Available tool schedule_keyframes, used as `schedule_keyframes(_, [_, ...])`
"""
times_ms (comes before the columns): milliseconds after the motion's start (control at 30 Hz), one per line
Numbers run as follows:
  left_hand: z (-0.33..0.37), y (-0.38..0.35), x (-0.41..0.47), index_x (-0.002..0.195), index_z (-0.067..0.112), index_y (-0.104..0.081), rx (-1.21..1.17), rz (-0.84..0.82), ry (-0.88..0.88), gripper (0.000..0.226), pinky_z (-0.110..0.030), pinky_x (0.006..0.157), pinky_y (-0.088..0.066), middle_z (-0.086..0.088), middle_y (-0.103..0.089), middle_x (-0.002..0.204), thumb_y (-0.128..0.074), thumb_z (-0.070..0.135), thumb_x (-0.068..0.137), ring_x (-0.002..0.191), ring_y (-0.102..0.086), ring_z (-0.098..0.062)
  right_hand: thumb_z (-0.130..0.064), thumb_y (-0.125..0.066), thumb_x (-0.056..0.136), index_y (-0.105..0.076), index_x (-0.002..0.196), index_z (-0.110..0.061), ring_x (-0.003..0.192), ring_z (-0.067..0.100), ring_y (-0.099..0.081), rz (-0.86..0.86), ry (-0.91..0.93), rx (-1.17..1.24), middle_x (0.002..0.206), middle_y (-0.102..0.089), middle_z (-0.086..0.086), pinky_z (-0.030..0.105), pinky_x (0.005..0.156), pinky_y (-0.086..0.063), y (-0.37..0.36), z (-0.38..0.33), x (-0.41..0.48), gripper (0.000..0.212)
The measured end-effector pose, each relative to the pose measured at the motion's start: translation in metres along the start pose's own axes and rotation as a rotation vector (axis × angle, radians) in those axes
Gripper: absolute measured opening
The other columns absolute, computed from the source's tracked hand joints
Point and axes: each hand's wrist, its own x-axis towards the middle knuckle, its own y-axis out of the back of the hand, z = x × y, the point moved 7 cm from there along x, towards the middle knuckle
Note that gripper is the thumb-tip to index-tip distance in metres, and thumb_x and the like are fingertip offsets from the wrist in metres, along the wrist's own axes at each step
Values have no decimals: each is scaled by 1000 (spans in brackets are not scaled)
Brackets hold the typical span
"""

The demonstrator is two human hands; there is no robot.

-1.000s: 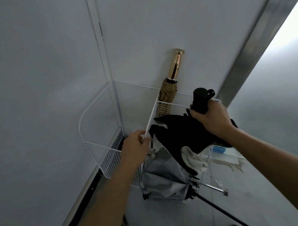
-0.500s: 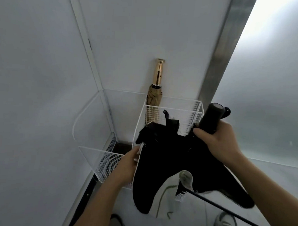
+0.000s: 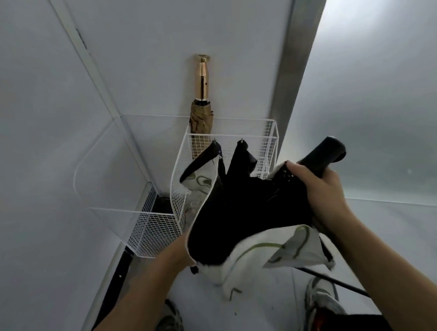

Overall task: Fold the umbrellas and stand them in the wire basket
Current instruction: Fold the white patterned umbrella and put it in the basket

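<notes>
right hand (image 3: 322, 194): fingers clenched around the black handle (image 3: 323, 153) of the black umbrella (image 3: 238, 209); the handle's end sticks out up and right past the knuckles.
left hand: hidden under the canopy's lower left edge; only the left forearm (image 3: 152, 274) shows, so i cannot tell how its fingers lie.
black umbrella: half collapsed, hanging left of and below the right fingers; white lining (image 3: 277, 250) with green marks spills out beneath that hand; two rib tips point away from the fingers toward the wall. it overlaps the basket's near side, but i cannot tell if any part is inside.
wire basket (image 3: 270, 143): white, against the wall, beyond the right fingertips.
tan umbrella (image 3: 202, 116): folded, upright in the basket's far left corner, gold handle (image 3: 202, 76) against the wall, well apart from the right fingers.
second basket (image 3: 150, 232): just left of the first, beside the left forearm.
dark shaft (image 3: 335, 281): thin, running below the right wrist.
shoe (image 3: 321, 300): near the bottom edge, below the right forearm.
</notes>
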Motion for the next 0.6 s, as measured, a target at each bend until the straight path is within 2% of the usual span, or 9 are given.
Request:
schedule_keyframes(33, [-14, -5, 12, 74, 9, -72, 110, 6, -27, 23, -7, 48, -42, 3, -54, 41, -57, 14, 90, 45, -58, 0, -20, -71, 88, -61, 89, -7, 68, 17, -69, -27, -25, 15, 74, -68, 5, 29, 64, -56, -4, 3, -2, 17])
schedule_keyframes(67, [-14, -6, 15, 75, 2, -68, 99, 8, -3, 17, -7, 55, -45, -8, -61, 55, -63, 11, 89, 58, -64, -7, -20, -71, 87, -63, 89, -8, 68, 15, -70, -66, -54, 10, 74, -70, 4, 28, 64, -55, -9, 5, -3, 15])
schedule_keyframes(100, [-30, -8, 22, 96, -5, -65, -88, 12, 29, 12, -12, 64, -52, -19, -67, 74, -69, 3, 87, 72, -67, -15, -21, -72, 86, -65, 89, -10, 69, 15, -71, -124, -89, 4, 75, -71, 3, 27, 64, -55, -14, 7, -5, 13])
schedule_keyframes(200, [-56, -4, 28, 124, 11, -58, -171, 64, 76, 51, -32, 81, -59, -3, -74, 103, -78, 7, 78, 97, -70, -17, -35, -73, 81, -67, 94, -14, 77, 20, -73, -272, -181, 17, 84, -74, 6, 33, 69, -58, -21, 9, -10, 25])
schedule_keyframes(300, [-66, 9, 31, 122, -3, -54, -193, 237, 66, 57, -14, 74, -53, -27, -61, 102, -81, 15, 75, 103, -62, -13, -52, -65, 85, -68, 96, -13, 76, 18, -73, -170, -78, -122, 86, -74, 5, 34, 71, -57, -9, 0, -3, 41])
schedule_keyframes(400, [-69, 16, 34, 128, 17, -53, -165, 312, 38, 76, -22, 89, -52, -6, -67, 116, -88, 38, 64, 111, -64, -9, -54, -70, 81, -68, 80, -16, 71, 17, -71, -6, 132, -297, 76, -72, 0, 39, 71, -56, 4, -14, 1, 37])
schedule_keyframes(467, [-69, 21, 36, 125, 25, -50, -18, 301, 22, 61, -27, 94, -50, 0, -64, 121, -83, 21, 74, 113, -61, -14, -43, -75, 81, -68, 78, -11, 69, 21, -71, -3, 145, -239, 73, -72, 5, 47, 73, -59, 3, -17, -2, 32])
schedule_keyframes(533, [-67, 37, 36, 111, 14, -58, 168, 299, 63, 40, -33, 88, -52, -10, -68, 105, -78, 4, 77, 103, -65, -27, -40, -78, 79, -69, 78, -12, 72, 26, -72, -15, 174, -265, 74, -73, 7, 52, 77, -59, 3, -18, -2, 29])
schedule_keyframes(600, [-59, 68, 23, 92, 14, -62, 217, 435, 121, 27, -34, 80, -53, -3, -69, 89, -76, -1, 74, 91, -67, -25, -46, -79, 74, -70, 82, -17, 75, 25, -73, -22, 212, -359, 77, -74, 4, 53, 78, -58, 4, -18, 0, 32])
